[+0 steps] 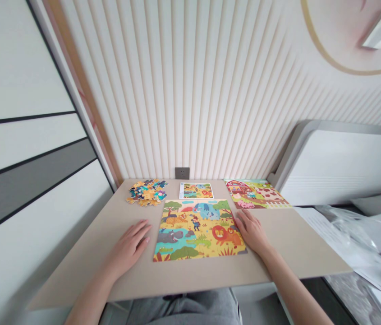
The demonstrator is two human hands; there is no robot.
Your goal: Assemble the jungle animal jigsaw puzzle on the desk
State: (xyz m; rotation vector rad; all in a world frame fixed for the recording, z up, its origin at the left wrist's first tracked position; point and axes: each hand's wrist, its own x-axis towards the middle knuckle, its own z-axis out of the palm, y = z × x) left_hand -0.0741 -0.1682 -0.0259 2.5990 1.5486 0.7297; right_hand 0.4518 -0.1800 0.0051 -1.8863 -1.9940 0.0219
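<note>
A jigsaw puzzle (pixel 201 230) with safari animals lies flat before me, its pieces joined into a full rectangle. My left hand (pixel 130 246) rests on the table just left of the puzzle, fingers stretched out and holding nothing. On the other side, my right hand (pixel 251 229) lies flat with spread fingers at the puzzle's right edge; its fingertips seem to touch or nearly touch that edge. Behind the puzzle is a small reference card (pixel 196 190) with the same animal picture. A heap of loose puzzle pieces (pixel 147 192) sits at the back left.
The beige table (pixel 298 243) stands against a ribbed wall with a dark socket (pixel 182 173). A farm-picture puzzle (pixel 256 194) lies at the back right. Right of the table are a bed headboard (pixel 346 167) and crumpled clear plastic (pixel 351 228). White cabinet panels (pixel 21 216) rise at left.
</note>
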